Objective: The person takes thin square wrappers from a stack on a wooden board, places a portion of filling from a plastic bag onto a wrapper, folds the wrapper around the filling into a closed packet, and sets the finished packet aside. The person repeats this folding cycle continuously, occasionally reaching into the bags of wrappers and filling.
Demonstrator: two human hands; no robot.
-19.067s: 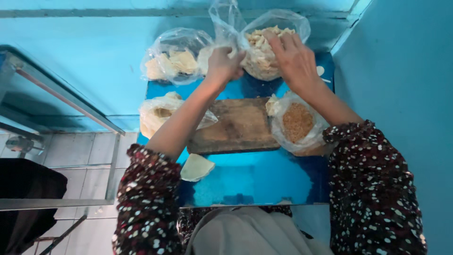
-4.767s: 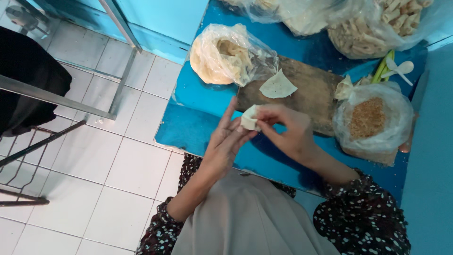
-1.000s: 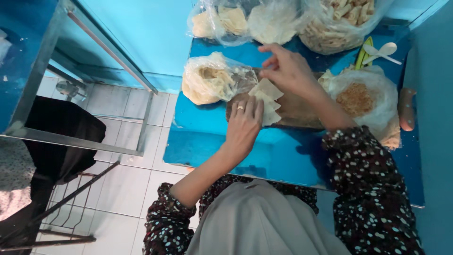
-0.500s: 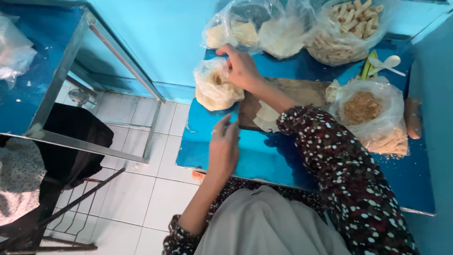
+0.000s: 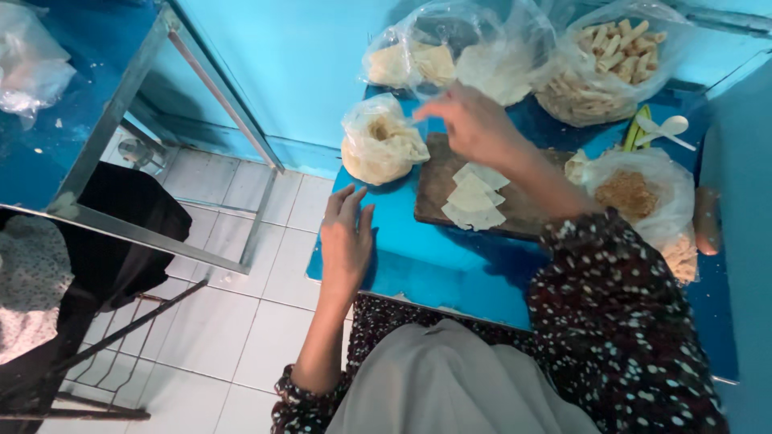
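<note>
My left hand lies flat on the near left edge of the blue table, fingers slightly apart and holding nothing. My right hand is blurred and hovers over the far end of a wooden board, its fingertips pointing at an open plastic bag of pale round wrappers. Whether it pinches a wrapper is unclear. A small pile of thin pale wrappers lies on the board just below that hand. A bag of brown crumbly filling sits to the right of the board.
At the back stand a bag of rolled sticks and a bag of flat pale pieces. A white spoon lies beside them. A metal-framed blue table and a black cloth stand at the left over the tiled floor.
My right hand has drawn back from the wrapper bag to above the board. My left hand stays resting at the table's edge.
</note>
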